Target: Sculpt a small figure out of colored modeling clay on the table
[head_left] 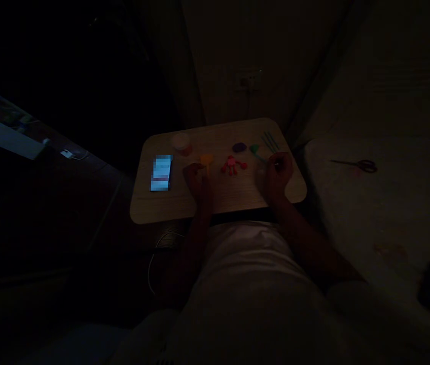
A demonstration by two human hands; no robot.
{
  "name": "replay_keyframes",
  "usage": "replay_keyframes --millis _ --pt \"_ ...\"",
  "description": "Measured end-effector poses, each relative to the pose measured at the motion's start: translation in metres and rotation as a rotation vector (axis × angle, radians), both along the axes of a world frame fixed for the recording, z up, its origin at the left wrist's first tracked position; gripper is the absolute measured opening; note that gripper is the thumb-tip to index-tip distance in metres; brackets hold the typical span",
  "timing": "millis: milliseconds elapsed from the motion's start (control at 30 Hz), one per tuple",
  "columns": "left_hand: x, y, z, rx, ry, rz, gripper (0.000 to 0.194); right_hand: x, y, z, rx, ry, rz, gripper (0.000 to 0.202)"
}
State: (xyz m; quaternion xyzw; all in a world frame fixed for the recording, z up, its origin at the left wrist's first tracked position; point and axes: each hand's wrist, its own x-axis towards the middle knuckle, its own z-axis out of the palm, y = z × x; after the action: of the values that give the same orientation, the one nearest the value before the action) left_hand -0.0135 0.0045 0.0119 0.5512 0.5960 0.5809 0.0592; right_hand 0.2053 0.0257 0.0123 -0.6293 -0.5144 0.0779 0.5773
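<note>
In dim light, my left hand [199, 183] rests at the middle of the small wooden table [177, 207], its fingers closed round the stem of an orange tool [206, 159]. My right hand [278, 175] is near the table's right end, with curled fingers on a thin teal stick [259, 158] whose tip touches or nears a green lump [254, 148]. Between my hands lies a red figure with several rounded limbs [231, 165]. A purple lump [239, 147] sits behind it. Several thin green sticks [271, 142] lie beyond my right hand.
A lit phone [160, 173] lies on the table's left side, near a tub with a pale lid [182, 143]. Scissors [363, 165] rest on the pale surface at the right. A wall socket [249, 80] is behind the table, and a white cable [149, 268] hangs below it.
</note>
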Motion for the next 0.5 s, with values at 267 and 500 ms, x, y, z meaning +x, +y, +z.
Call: replay_keyframes --millis 267,500 --pt "-0.013 0.009 -0.018 -0.061 -0.240 0.133 0.015 0.040 0.002 0.005 0.042 -0.030 -0.080 0.014" --pt "-0.008 0.001 -0.010 -0.032 -0.074 0.091 0.009 0.070 0.010 -0.007 -0.124 -0.139 -0.027 0.024"
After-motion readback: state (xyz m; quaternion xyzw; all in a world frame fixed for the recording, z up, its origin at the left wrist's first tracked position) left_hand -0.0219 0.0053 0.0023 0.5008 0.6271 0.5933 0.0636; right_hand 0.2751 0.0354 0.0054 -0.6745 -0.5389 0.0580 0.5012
